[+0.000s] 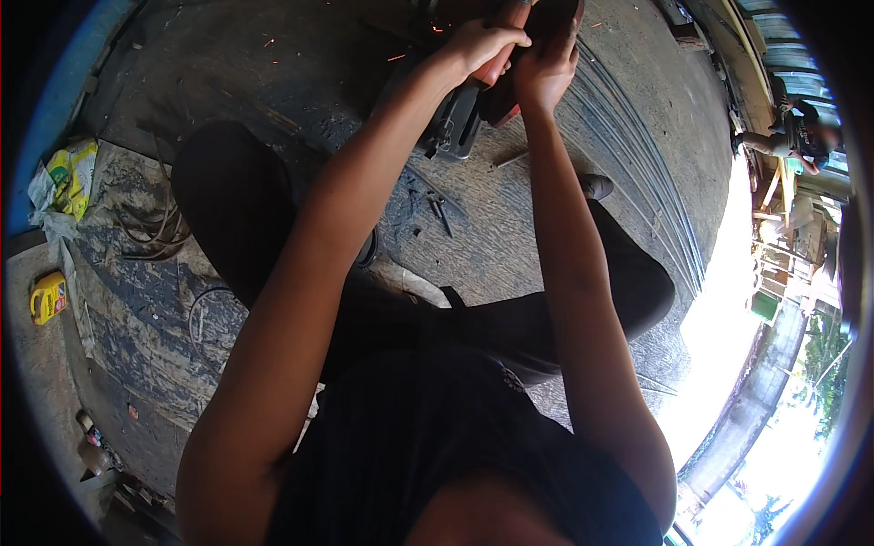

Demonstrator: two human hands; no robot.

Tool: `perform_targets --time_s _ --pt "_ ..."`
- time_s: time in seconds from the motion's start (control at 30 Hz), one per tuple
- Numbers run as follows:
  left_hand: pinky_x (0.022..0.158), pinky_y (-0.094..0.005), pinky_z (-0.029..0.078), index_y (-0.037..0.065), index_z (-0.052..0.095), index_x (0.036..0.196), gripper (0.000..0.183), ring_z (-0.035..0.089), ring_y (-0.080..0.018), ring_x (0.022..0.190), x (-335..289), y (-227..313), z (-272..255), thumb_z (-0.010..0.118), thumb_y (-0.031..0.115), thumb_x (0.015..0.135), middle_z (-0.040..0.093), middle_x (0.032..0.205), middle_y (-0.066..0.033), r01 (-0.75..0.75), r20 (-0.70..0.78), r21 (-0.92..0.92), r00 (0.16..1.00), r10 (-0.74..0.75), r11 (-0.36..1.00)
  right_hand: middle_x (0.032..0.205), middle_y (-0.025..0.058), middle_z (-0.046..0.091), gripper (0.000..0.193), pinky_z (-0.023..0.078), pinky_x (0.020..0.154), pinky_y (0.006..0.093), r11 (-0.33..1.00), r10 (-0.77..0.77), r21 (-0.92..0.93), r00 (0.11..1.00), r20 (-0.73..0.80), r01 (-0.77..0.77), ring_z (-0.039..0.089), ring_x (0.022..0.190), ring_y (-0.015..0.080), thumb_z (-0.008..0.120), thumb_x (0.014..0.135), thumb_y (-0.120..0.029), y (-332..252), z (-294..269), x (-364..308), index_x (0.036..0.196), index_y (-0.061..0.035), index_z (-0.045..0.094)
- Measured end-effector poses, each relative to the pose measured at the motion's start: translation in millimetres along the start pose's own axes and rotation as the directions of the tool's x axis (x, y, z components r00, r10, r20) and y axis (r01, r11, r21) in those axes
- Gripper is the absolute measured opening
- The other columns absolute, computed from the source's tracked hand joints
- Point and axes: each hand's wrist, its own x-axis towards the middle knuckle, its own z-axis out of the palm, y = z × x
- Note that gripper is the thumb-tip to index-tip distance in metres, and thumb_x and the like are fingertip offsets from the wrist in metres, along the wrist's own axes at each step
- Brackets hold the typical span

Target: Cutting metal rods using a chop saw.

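Observation:
At the top edge stands a red and black cut-off saw (492,73), partly beyond the picture. My left hand (482,45) is closed round its red upper part. Close beside it on the right, my right hand (546,75) grips the darker red part, fingers wrapped over it. The saw's black base (452,123) rests on the floor just below my hands. Orange sparks (395,58) fly to the left of the saw. The blade and the piece it meets are hidden.
Long thin metal rods (637,164) lie along the floor to the right. A dark slim tool (441,217) and a short metal piece (512,158) lie before my legs. Leftward are a coiled cable (164,227), a yellow sack (73,177) and a yellow jug (48,298). Another person (801,136) is far right.

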Motion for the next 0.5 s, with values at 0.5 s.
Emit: perform_targets --time_s 0.5 --pt "0.046 -0.0327 0.049 0.002 0.069 0.086 0.035 0.063 -0.02 0.055 9.4 -6.4 0.6 0.077 0.036 0.082 0.064 0.067 -0.0093 0.172 -0.079 -0.041 0.981 -0.174 0.984 0.129 0.0314 0.061 0.063 0.051 0.1 0.0527 0.999 -0.037 0.006 0.999 -0.028 0.037 0.06 0.118 0.0491 0.067 0.086 -0.01 -1.5 0.0 -0.5 0.146 -0.0025 0.049"
